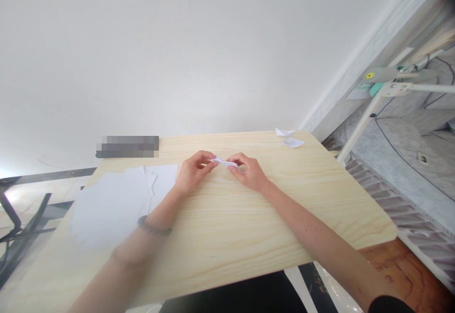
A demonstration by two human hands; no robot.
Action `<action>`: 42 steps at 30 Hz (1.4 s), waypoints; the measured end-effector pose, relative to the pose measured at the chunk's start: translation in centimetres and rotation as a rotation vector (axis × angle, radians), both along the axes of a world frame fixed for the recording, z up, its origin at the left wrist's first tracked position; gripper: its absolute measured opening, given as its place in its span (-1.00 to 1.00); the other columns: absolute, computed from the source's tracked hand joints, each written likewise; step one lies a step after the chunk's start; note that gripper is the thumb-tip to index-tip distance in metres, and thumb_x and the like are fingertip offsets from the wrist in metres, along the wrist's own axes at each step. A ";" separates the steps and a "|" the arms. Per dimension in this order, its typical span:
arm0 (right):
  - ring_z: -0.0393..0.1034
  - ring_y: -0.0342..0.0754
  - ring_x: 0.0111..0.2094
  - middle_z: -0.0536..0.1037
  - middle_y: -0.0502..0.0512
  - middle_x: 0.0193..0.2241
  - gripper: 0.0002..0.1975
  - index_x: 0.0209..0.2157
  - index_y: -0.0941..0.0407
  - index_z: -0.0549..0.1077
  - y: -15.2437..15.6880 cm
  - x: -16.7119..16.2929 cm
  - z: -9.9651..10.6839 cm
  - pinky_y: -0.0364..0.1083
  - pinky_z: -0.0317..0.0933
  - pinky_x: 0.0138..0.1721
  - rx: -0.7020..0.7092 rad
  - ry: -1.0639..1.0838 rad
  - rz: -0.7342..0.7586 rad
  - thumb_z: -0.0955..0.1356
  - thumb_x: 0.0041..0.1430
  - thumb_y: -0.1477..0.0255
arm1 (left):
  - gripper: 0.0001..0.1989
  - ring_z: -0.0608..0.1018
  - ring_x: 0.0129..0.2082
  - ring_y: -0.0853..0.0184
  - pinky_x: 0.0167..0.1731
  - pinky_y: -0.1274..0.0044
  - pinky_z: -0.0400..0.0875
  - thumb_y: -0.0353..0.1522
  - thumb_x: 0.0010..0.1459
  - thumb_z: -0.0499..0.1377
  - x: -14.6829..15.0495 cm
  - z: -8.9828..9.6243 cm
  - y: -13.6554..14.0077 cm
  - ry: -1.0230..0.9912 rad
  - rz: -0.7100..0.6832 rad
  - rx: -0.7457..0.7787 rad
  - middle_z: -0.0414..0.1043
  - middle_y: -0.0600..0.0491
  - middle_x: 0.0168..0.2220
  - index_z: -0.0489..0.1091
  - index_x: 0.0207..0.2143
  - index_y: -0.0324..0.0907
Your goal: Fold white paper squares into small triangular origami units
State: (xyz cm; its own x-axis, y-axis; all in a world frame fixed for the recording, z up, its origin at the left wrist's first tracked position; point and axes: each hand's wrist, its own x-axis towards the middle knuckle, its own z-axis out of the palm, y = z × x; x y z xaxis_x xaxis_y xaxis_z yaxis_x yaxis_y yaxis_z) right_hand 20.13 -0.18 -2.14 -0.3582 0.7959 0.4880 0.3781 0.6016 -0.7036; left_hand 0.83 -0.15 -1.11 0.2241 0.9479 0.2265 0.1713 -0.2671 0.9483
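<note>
A small folded piece of white paper (224, 162) is held just above the middle of the wooden table (227, 228). My left hand (195, 171) pinches its left end between thumb and fingers. At the right end, my right hand (246, 171) grips it the same way. The paper looks narrow and creased; its exact shape is partly hidden by the fingertips. A dark beaded bracelet (155, 227) circles my left wrist.
Loose sheets of white paper (110, 204) lie on the table's left side, partly behind my left forearm. Two folded paper pieces (293, 142) rest at the far right corner. A pixelated dark object (128, 147) sits at the back left, near the white wall (213, 57).
</note>
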 end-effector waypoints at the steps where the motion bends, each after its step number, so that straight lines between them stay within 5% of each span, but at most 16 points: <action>1: 0.34 -0.16 -0.36 0.46 0.03 -0.35 -0.86 -0.30 0.11 0.31 0.0 0.0 0.0 -0.15 0.22 -0.29 0.007 -0.008 0.004 0.24 0.04 0.45 | -0.74 0.45 -0.31 0.34 -0.37 0.53 0.37 -0.25 -0.03 0.17 0.0 0.0 0.0 0.013 0.003 0.004 0.38 0.01 -0.24 0.30 -0.30 -0.19; 10: 0.35 -0.14 -0.36 0.48 0.04 -0.34 -0.87 -0.32 0.12 0.33 0.0 0.1 0.1 -0.14 0.22 -0.28 0.023 -0.029 -0.023 0.25 0.03 0.44 | -0.73 0.45 -0.38 0.36 -0.47 0.55 0.37 -0.21 -0.01 0.13 0.3 0.5 -0.3 0.050 -0.005 0.011 0.39 0.03 -0.35 0.28 -0.31 -0.19; 19: 0.36 -0.17 -0.38 0.48 0.04 -0.34 -0.88 -0.33 0.11 0.36 0.0 -0.1 0.1 -0.17 0.25 -0.33 0.046 -0.002 -0.007 0.23 0.06 0.43 | -0.79 0.42 -0.18 0.31 -0.37 0.57 0.36 -0.23 0.05 0.08 0.1 0.9 -0.4 0.246 0.012 0.190 0.38 -0.01 -0.15 0.38 -0.34 -0.17; 42: 0.39 -0.17 -0.39 0.50 0.00 -0.37 -0.84 -0.27 0.09 0.35 0.2 0.1 -0.5 -0.20 0.28 -0.36 0.036 -0.061 -0.089 0.24 0.07 0.41 | -0.85 0.42 -0.28 0.39 -0.45 0.59 0.38 -0.35 0.09 0.08 -0.1 0.1 0.0 0.324 0.057 0.451 0.32 0.01 -0.20 0.39 -0.28 -0.14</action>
